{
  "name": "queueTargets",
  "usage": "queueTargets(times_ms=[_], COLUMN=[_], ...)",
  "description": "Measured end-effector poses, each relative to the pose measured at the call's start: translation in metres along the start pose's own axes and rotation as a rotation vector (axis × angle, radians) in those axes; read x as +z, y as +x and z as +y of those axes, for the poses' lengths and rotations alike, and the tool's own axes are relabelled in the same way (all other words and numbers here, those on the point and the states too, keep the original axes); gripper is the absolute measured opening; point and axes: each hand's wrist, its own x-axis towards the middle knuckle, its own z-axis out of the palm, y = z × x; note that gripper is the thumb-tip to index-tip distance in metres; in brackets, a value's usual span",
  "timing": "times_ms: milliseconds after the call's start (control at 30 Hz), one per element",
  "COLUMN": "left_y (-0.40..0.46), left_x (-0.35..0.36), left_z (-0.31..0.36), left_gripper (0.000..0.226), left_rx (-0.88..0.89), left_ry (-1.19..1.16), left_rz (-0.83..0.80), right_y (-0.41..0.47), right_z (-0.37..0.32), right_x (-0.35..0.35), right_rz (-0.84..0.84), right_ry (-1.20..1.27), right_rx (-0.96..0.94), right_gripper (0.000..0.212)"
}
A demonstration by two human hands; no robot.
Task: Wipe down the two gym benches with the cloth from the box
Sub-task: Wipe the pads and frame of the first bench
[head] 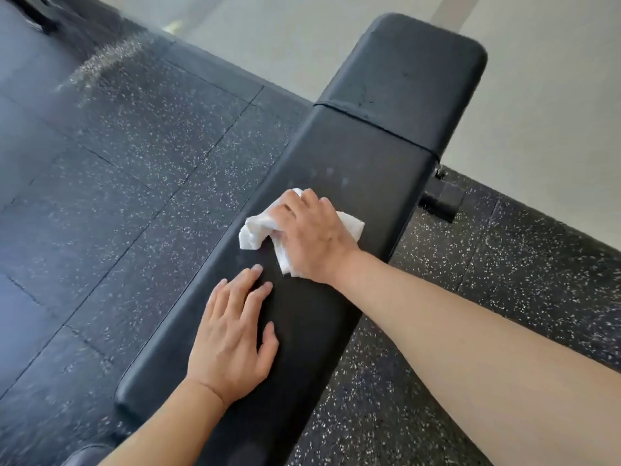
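Note:
A long black padded gym bench (356, 156) runs from the bottom centre up to the top right, with a seam between its long pad and a shorter far pad. My right hand (312, 237) presses a crumpled white cloth (255, 232) onto the middle of the long pad. My left hand (235, 334) lies flat on the near part of the pad, fingers spread, holding nothing. Only one bench is in view, and the box is not visible.
Dark speckled rubber floor tiles (134, 183) surround the bench. A pale wall (554, 129) rises behind the far end. A black metal bench foot (443, 200) sticks out at the right. Dark equipment (37, 15) sits at the top left corner.

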Motion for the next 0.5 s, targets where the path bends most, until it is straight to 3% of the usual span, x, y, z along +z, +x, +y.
queueTargets(times_ms=[133,300,433,500], left_y=[0.001,0.005,0.005,0.008], left_x=[0.000,-0.007,-0.002,0.001], left_z=[0.000,0.003,0.001,-0.002], left_gripper=[0.054,0.056,0.057,0.056], left_rx=[-0.001,-0.032,-0.043,-0.046], left_ry=[0.021,0.030,-0.010,-0.034], left_rz=[-0.039,-0.084,-0.060,-0.035], right_y=[0.015,0.045,0.101,0.112], right_z=[0.012,0.040,0.094,0.107], right_x=[0.003,-0.001,-0.008,-0.005], right_rz=[-0.011,-0.064,-0.037,-0.022], right_ry=[0.025,0.021,-0.002,-0.019], right_rx=[-0.040,-0.234,-0.111,-0.152], right_gripper=[0.024,0.024,0.026,0.025])
